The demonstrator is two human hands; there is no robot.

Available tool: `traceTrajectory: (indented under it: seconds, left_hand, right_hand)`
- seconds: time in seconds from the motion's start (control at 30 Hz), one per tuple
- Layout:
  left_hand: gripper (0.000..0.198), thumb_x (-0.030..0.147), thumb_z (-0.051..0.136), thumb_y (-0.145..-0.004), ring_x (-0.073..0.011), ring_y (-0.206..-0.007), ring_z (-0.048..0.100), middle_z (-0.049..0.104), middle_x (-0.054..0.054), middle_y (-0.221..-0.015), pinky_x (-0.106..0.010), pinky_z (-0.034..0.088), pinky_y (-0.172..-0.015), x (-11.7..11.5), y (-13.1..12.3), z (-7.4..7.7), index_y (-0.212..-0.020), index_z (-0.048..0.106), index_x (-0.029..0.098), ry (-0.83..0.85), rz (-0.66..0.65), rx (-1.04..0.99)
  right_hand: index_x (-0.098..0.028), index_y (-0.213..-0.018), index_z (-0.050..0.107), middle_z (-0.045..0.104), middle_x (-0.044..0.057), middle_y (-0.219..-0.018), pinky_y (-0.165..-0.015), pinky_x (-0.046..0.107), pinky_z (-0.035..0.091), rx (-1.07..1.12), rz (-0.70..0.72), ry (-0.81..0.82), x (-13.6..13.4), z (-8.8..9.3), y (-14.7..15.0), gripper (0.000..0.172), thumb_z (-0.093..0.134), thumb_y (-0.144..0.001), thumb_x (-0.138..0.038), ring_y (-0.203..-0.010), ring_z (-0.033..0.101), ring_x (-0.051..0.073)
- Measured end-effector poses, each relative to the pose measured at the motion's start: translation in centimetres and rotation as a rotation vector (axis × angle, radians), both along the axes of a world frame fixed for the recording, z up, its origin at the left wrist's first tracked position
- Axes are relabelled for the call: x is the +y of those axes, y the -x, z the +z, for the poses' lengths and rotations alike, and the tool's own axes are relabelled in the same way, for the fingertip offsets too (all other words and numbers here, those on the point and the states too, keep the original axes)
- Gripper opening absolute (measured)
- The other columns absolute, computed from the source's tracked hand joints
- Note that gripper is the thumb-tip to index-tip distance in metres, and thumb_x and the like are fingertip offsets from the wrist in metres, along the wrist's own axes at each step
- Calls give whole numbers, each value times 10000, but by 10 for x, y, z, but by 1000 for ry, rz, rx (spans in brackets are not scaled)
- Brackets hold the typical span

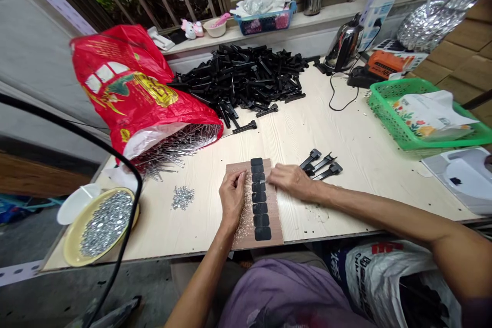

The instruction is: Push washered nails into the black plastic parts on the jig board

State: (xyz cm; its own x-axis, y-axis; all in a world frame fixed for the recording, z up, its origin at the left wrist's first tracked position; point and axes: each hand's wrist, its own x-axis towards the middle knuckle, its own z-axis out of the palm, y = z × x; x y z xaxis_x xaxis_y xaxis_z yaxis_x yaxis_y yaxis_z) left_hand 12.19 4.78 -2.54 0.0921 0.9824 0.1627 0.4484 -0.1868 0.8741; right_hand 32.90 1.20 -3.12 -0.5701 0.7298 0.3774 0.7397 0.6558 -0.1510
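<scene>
A brown board (276,215) lies near the table's front edge, with a column of black rounded rectangular pieces (262,233) along it. Over the board's left side, my left hand (231,197) has thumb and fingers pinched together; whatever is between them is too small to make out. From the right, my right hand (291,181) reaches the column with curled fingers, slightly blurred, its tips beside a middle black piece. Just beyond that hand lie several black long-stemmed plastic parts (326,166). Pale crumbs cover part of the board.
A red bag (126,87) spills metal pins (165,151) at left. Nearer are small metal discs (182,197) and a yellow bowl (69,246) full of them. A heap of black parts (246,79) lies at the back. A green basket (390,125) stands right, beyond it a kettle (343,46).
</scene>
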Motion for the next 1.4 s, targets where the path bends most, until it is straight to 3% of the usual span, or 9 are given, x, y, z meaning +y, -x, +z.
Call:
traceTrajectory:
  seconds: [0.1, 0.27, 0.37, 0.5, 0.6, 0.67, 0.8, 1.2, 1.4]
  left_hand:
    - [267, 354, 520, -864, -191, -923, 612, 679, -57, -944, -330, 468, -837, 0, 0, 0, -953, 702, 181, 11, -5, 2]
    - [270, 361, 527, -860, -190, -922, 611, 678, -54, -933, -324, 467, -834, 1, 0, 0, -962, 701, 181, 1, 6, 15]
    - [269, 360, 521, -865, -187, -915, 615, 679, -53, -929, -323, 467, -831, 1, 0, 0, -952, 700, 179, 3, 2, 12]
    - [269, 364, 527, -861, -188, -922, 614, 680, -51, -942, -323, 465, -837, 1, -1, -1, -967, 699, 187, 2, 10, 17]
    - [263, 360, 529, -861, -183, -914, 618, 682, -49, -938, -321, 465, -840, 2, -1, -3, -960, 699, 186, 10, 17, 6]
    - [259, 355, 527, -864, -180, -914, 618, 683, -48, -938, -318, 464, -840, 3, -1, -4, -955, 697, 183, 12, 16, 4]
    - [253, 343, 522, -869, -175, -914, 612, 675, -49, -934, -314, 463, -842, 2, -2, -2, -957, 694, 179, -15, 9, 11]
    - [249, 328, 515, -871, -170, -886, 610, 667, -50, -915, -302, 466, -815, 1, -2, 0, -944, 695, 173, -38, 5, 2]
    - [278, 377, 527, -857, -167, -855, 612, 667, -51, -899, -292, 479, -780, -6, 1, 5, -945, 703, 181, -1, -1, -59]
  right_hand:
    - [-151, -891, 586, 581, 22, -776, -573, 248, 408, -34, 200, 11, -4, 1, 1, 235, 361, -959, -143, -723, 482, 127]
    - [-162, -834, 580, 567, 23, -727, -502, 229, 417, 74, 14, 100, -4, 4, 2, 291, 323, -970, -172, -656, 472, 114]
    - [-171, -854, 585, 575, 16, -750, -518, 233, 430, 32, 298, 116, -6, 8, 3, 263, 345, -954, -136, -676, 487, 111]
    - [-169, -830, 589, 550, 14, -693, -475, 228, 416, 88, 44, 169, -4, 16, 1, 297, 324, -964, -168, -627, 472, 109]
    - [-173, -847, 595, 568, 10, -731, -494, 226, 396, 10, 276, 137, -11, 17, 3, 297, 324, -962, -135, -653, 475, 104]
    - [-170, -857, 598, 583, 17, -772, -519, 242, 380, -14, 336, 115, -17, 16, 6, 265, 356, -953, -123, -699, 483, 116]
    - [-165, -833, 603, 572, 27, -770, -527, 249, 333, 49, 159, 133, -17, 13, 10, 255, 384, -961, -187, -714, 470, 125]
    - [-149, -827, 589, 514, 18, -752, -475, 224, 290, 53, -57, 212, -22, 9, 18, 278, 382, -968, -268, -602, 415, 99]
    - [-146, -900, 586, 550, 43, -831, -562, 230, 412, 212, -81, 333, -21, 15, 17, 239, 386, -966, -259, -676, 500, 116]
